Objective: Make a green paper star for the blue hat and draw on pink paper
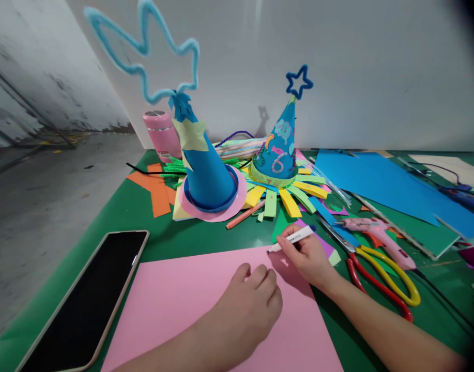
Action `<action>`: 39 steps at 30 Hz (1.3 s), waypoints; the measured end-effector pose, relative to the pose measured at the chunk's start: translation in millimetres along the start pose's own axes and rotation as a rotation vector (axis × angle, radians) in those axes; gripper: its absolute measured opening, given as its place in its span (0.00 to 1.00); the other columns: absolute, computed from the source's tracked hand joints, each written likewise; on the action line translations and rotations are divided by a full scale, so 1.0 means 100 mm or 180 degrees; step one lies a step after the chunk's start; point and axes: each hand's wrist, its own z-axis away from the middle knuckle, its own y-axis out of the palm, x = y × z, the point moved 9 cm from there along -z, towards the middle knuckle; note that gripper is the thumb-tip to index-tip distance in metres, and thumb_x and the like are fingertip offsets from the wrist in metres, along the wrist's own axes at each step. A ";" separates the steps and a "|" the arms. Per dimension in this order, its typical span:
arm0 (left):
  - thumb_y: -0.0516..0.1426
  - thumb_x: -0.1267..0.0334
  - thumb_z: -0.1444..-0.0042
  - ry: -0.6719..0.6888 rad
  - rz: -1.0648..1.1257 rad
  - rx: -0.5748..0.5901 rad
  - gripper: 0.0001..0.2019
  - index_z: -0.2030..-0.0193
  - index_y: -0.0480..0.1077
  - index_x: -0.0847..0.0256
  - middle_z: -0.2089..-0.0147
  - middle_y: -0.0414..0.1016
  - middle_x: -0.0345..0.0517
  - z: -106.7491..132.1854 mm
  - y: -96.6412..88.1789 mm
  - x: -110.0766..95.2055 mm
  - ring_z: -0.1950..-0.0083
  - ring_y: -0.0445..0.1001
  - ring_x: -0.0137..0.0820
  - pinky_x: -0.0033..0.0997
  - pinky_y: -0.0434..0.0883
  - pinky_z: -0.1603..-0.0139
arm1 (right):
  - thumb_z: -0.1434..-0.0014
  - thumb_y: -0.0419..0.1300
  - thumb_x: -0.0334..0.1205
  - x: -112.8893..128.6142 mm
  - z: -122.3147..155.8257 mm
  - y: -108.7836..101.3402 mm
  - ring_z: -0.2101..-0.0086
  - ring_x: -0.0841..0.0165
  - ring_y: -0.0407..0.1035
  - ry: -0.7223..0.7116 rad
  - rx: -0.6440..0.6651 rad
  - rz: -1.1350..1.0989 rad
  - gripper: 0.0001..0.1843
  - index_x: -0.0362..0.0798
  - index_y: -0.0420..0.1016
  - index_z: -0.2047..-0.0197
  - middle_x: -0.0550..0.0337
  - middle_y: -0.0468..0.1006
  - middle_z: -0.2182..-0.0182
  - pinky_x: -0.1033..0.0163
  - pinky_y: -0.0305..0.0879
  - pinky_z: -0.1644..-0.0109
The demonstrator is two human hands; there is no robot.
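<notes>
A craft workspace: a green table (151, 227) strewn with coloured paper (380, 181), party hats (208, 170), scissors (380, 274) and a glue gun (376, 235).

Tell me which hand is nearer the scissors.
Right. The right hand, holding a marker, sits just left of the scissors; the left hand rests on the pink paper, farther left.

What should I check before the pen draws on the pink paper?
1. Marker gripped in right hand: ok.
2. Marker tip at the far edge of the pink paper: ok; whether it touches: cannot tell.
3. Left hand resting on the paper, fingers curled: ok.
4. Paper lying flat on the green table: ok.
5. Scissors and glue gun off the paper, to the right: ok.
6. Phone beside the paper, not on it: ok.
</notes>
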 end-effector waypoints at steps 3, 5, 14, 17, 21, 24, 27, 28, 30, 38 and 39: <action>0.48 0.68 0.47 0.0036 0.0010 -0.0025 0.15 0.52 0.62 0.69 0.48 0.64 0.61 0.00 -0.02 -0.01 0.52 0.60 0.43 0.42 0.60 0.58 | 0.45 0.53 0.45 0.01 0.00 0.00 0.85 0.74 0.55 -0.0024 -0.0015 0.0024 0.11 0.49 0.59 0.73 0.70 0.58 0.87 0.69 0.47 0.83; 0.48 0.68 0.47 0.0030 0.0004 -0.0039 0.15 0.53 0.62 0.70 0.48 0.64 0.61 0.01 -0.02 0.00 0.52 0.60 0.43 0.42 0.60 0.59 | 0.45 0.53 0.45 0.01 -0.01 0.00 0.85 0.74 0.55 -0.0026 -0.0018 0.0010 0.11 0.49 0.59 0.73 0.70 0.58 0.87 0.69 0.48 0.83; 0.48 0.67 0.47 0.0051 -0.0012 -0.0008 0.15 0.53 0.63 0.69 0.49 0.64 0.60 0.01 -0.03 0.00 0.52 0.60 0.43 0.42 0.59 0.57 | 0.45 0.53 0.45 0.00 0.00 0.01 0.85 0.74 0.56 -0.0004 0.0004 0.0000 0.11 0.49 0.59 0.73 0.70 0.59 0.86 0.69 0.49 0.82; 0.48 0.67 0.46 0.0071 0.0010 0.0002 0.15 0.52 0.62 0.70 0.48 0.63 0.61 0.01 -0.04 0.00 0.51 0.59 0.43 0.43 0.59 0.57 | 0.45 0.53 0.45 0.00 0.00 0.01 0.84 0.74 0.55 0.0001 0.0018 -0.0027 0.11 0.49 0.59 0.73 0.70 0.59 0.86 0.69 0.49 0.82; 0.48 0.68 0.46 0.0069 0.0073 0.0095 0.16 0.50 0.61 0.69 0.47 0.63 0.61 0.01 -0.04 0.00 0.51 0.59 0.42 0.42 0.59 0.58 | 0.45 0.53 0.46 0.00 0.00 0.01 0.85 0.74 0.55 0.0015 0.0026 -0.0039 0.11 0.49 0.60 0.73 0.70 0.59 0.86 0.69 0.48 0.82; 0.48 0.67 0.46 0.0103 0.0083 0.0118 0.17 0.50 0.61 0.69 0.47 0.62 0.62 0.01 -0.03 -0.01 0.51 0.58 0.43 0.42 0.59 0.58 | 0.45 0.54 0.46 0.00 -0.01 0.01 0.85 0.74 0.55 -0.0015 0.0013 -0.0012 0.11 0.49 0.60 0.73 0.70 0.59 0.86 0.68 0.48 0.82; 0.49 0.66 0.48 0.0042 0.0037 0.0035 0.17 0.51 0.62 0.70 0.47 0.62 0.62 0.01 -0.02 0.00 0.51 0.58 0.44 0.44 0.58 0.58 | 0.45 0.54 0.45 0.01 -0.01 0.01 0.84 0.74 0.55 -0.0031 0.0011 0.0010 0.11 0.48 0.60 0.73 0.70 0.59 0.86 0.68 0.48 0.82; 0.49 0.66 0.48 0.0047 0.0031 0.0010 0.17 0.51 0.62 0.70 0.47 0.62 0.62 0.01 -0.02 0.00 0.51 0.58 0.44 0.44 0.58 0.58 | 0.45 0.53 0.45 0.01 -0.01 0.01 0.84 0.74 0.55 -0.0034 0.0012 0.0004 0.11 0.48 0.60 0.73 0.70 0.59 0.86 0.68 0.48 0.81; 0.49 0.66 0.48 0.0111 0.0041 -0.0025 0.17 0.52 0.62 0.70 0.48 0.63 0.62 0.01 -0.02 -0.02 0.52 0.59 0.44 0.43 0.59 0.59 | 0.45 0.53 0.44 0.01 0.00 0.02 0.84 0.74 0.55 -0.0044 0.0020 -0.0019 0.10 0.48 0.60 0.73 0.70 0.59 0.86 0.68 0.49 0.81; 0.48 0.64 0.46 0.0157 -0.0011 -0.0072 0.16 0.53 0.62 0.70 0.49 0.65 0.61 0.01 -0.06 -0.01 0.53 0.62 0.42 0.41 0.59 0.60 | 0.44 0.53 0.44 0.02 0.00 0.05 0.85 0.75 0.55 0.0011 0.0109 -0.0175 0.10 0.49 0.58 0.73 0.71 0.58 0.86 0.69 0.48 0.82; 0.48 0.63 0.46 0.0155 -0.0017 -0.0080 0.16 0.52 0.62 0.70 0.49 0.65 0.61 0.01 -0.06 -0.01 0.53 0.62 0.42 0.41 0.59 0.59 | 0.44 0.53 0.44 0.02 0.00 0.06 0.85 0.74 0.55 0.0006 0.0119 -0.0169 0.10 0.49 0.58 0.73 0.71 0.58 0.86 0.69 0.49 0.82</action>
